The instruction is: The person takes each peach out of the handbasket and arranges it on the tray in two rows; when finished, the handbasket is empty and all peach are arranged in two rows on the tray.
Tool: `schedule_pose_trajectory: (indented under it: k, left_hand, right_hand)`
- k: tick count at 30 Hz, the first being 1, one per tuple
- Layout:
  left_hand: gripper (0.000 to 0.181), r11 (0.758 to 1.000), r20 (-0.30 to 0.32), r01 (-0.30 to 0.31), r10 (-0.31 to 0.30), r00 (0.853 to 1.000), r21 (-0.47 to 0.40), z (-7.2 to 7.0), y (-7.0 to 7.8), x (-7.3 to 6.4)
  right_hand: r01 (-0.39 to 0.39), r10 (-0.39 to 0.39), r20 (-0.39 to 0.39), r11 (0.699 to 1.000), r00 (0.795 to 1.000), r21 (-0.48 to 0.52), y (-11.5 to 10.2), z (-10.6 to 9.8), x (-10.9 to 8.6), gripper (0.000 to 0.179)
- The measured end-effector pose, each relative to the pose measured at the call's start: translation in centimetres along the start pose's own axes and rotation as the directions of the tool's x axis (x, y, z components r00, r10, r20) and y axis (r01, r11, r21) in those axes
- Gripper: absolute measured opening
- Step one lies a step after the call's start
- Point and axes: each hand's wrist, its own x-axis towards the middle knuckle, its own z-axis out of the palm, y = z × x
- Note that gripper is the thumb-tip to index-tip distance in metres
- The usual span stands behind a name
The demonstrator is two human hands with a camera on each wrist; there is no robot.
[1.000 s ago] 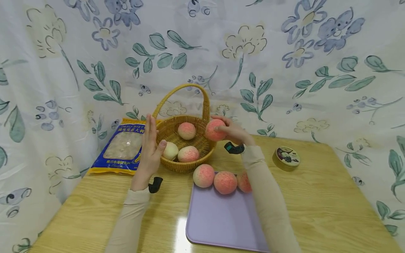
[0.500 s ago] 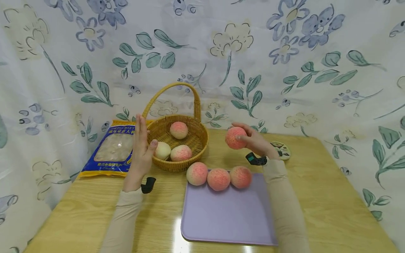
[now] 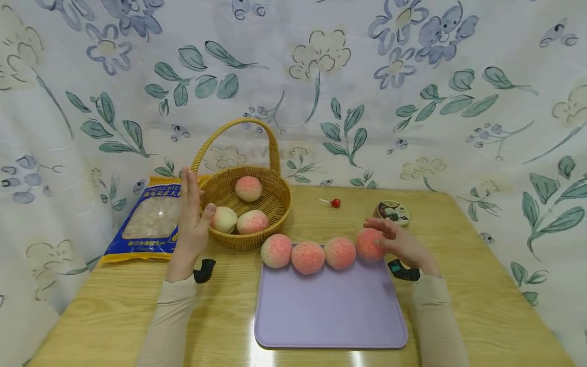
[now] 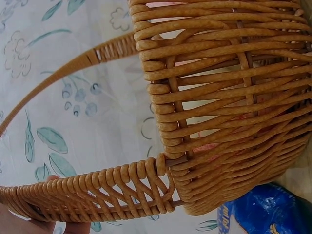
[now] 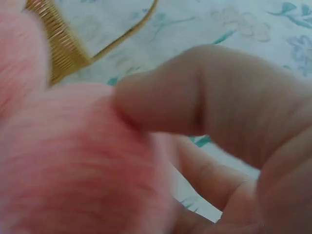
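My right hand (image 3: 404, 247) pinches a pink peach (image 3: 368, 244) at the right end of a row of several peaches along the far edge of a lilac tray (image 3: 326, 312). In the right wrist view the thumb (image 5: 161, 100) presses on this blurred peach (image 5: 83, 170). My left hand (image 3: 190, 233) stands upright, fingers straight, at the left side of a wicker basket (image 3: 285, 214). Fingertips show behind the basket's handle (image 4: 97, 192) in the left wrist view; whether they touch it, I cannot tell. Three peaches lie in the basket, among them a pale one (image 3: 224, 219).
A blue and yellow pasta bag (image 3: 149, 219) lies left of the basket, partly behind my left hand. Behind the tray are a red lollipop (image 3: 336, 203) and a round tin (image 3: 393, 212). A floral curtain (image 3: 293, 92) hangs behind the wooden table (image 3: 486, 285).
My right hand has carried the peach from the basket's right rim rightward and down to the end of the row. The lollipop has come into sight. My left hand keeps its place beside the basket.
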Motion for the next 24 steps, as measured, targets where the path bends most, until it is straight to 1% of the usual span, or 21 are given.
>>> schedule_pose_trajectory:
  k: [4, 9, 12, 14, 18, 19, 21, 24]
  left_hand:
    - [0.072, 1.000, -0.006, -0.001, 0.001, 1.000, 0.009, -0.2, -0.1, 0.0]
    - [0.072, 1.000, 0.005, 0.004, -0.004, 1.000, 0.008, 0.0, -0.1, -0.1]
    - [0.072, 1.000, 0.004, 0.009, -0.009, 1.000, 0.017, -0.2, -0.2, -0.2]
    - [0.073, 1.000, 0.000, 0.011, -0.011, 1.000, 0.027, -0.3, -0.2, -0.3]
    - [0.076, 0.999, -0.008, 0.014, -0.014, 1.000, 0.051, -0.5, 0.0, -0.2]
    - [0.077, 0.999, -0.006, 0.015, -0.015, 1.000, 0.052, -0.5, 0.0, -0.1]
    - [0.078, 0.999, 0.001, 0.019, -0.019, 1.000, 0.039, -0.4, 0.1, -0.1]
    - [0.077, 1.000, 0.013, 0.018, -0.018, 1.000, 0.022, -0.2, 0.1, 0.1]
  right_hand:
    - [-0.026, 0.027, 0.045, 0.999, 0.999, -0.033, 0.7, 0.3, -0.6, 0.061]
    - [-0.066, 0.068, 0.017, 0.993, 0.998, -0.097, 0.9, 0.3, -1.2, 0.056]
    - [-0.064, 0.067, 0.015, 0.988, 0.998, -0.139, 0.7, 0.4, -1.1, 0.055]
    - [-0.049, 0.054, 0.029, 0.989, 0.998, -0.138, 0.7, 0.5, -1.0, 0.055]
    - [-0.014, 0.021, 0.080, 0.996, 0.997, -0.086, 0.7, 0.5, -1.1, 0.057]
    - [-0.009, 0.016, 0.082, 0.996, 0.996, -0.092, 0.6, 0.5, -1.2, 0.057]
    - [-0.013, 0.022, 0.066, 0.992, 0.998, -0.127, 0.4, 0.4, -1.6, 0.059]
    - [-0.035, 0.038, 0.010, 0.975, 0.999, -0.219, -0.4, 0.3, -2.3, 0.059]
